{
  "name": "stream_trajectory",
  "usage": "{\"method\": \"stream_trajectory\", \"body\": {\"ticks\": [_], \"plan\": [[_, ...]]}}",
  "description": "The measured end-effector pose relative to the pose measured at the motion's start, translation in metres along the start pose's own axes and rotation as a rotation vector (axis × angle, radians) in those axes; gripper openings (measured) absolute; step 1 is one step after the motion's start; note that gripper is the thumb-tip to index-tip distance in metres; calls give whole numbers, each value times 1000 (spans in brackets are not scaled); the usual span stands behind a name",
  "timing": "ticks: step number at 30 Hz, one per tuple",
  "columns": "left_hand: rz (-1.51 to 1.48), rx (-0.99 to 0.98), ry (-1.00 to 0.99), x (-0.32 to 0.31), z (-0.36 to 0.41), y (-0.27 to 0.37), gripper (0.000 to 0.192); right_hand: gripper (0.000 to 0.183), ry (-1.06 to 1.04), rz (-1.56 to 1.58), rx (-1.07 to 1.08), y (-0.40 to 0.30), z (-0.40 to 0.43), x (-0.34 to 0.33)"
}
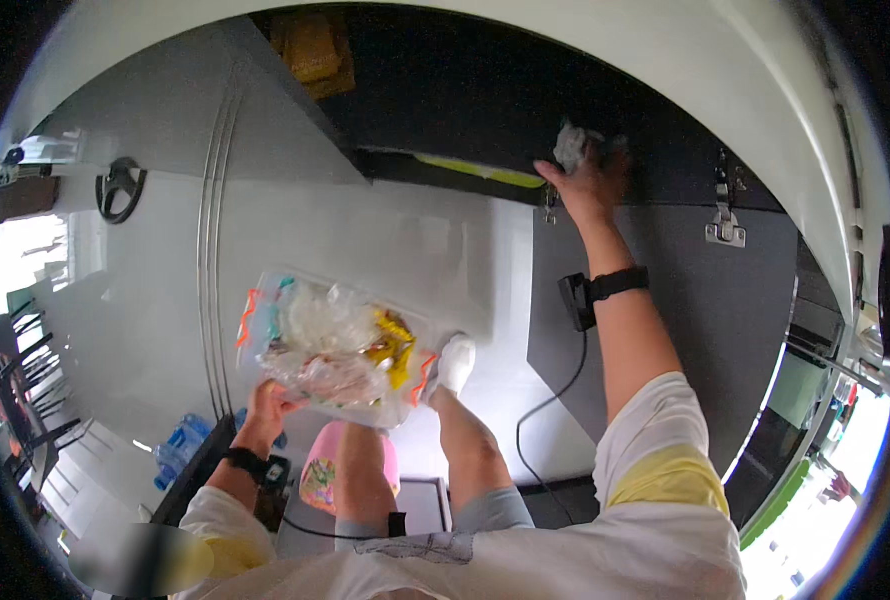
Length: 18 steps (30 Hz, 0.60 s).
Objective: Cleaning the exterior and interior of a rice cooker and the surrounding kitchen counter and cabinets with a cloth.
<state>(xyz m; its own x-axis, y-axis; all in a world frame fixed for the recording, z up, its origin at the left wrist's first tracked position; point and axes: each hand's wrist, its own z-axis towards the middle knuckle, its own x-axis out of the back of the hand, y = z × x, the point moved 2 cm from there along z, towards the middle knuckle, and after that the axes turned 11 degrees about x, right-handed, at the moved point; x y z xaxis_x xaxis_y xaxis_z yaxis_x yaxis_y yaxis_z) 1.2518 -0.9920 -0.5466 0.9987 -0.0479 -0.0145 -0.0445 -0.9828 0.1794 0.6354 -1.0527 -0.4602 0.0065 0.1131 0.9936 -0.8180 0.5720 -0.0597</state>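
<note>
My left hand (266, 411) grips the near left edge of a clear plastic box (404, 411) with orange-red clips at both ends. Crumpled transparent plastic bags (325, 319) and a yellow wrapper (395, 349) fill it. Farther up and to the right, my right hand (593, 176) reaches into a dark cabinet (460, 90), thumb spread to the left. A crumpled, whitish plastic bag (569, 146) is at its fingers; they are blurred, so whether they hold it is unclear.
A grey cabinet door (662, 315) with a metal hinge (725, 229) stands at the right. Inside the cabinet are a brown package (314, 56) and a yellow-green item (482, 171). Below are a pink item (319, 472) and blue plastic bottles (179, 450). A cable (520, 431) hangs from my right wrist.
</note>
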Motion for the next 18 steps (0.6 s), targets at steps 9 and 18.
{"method": "stream_trajectory", "body": {"ticks": [9,18], "plan": [[79,-143,21,26,60,6,43,56,372,-187,229,109,77,-43],[448,-392,-42,83,101,5,45,47,58,328,133,99,145,21]]}}
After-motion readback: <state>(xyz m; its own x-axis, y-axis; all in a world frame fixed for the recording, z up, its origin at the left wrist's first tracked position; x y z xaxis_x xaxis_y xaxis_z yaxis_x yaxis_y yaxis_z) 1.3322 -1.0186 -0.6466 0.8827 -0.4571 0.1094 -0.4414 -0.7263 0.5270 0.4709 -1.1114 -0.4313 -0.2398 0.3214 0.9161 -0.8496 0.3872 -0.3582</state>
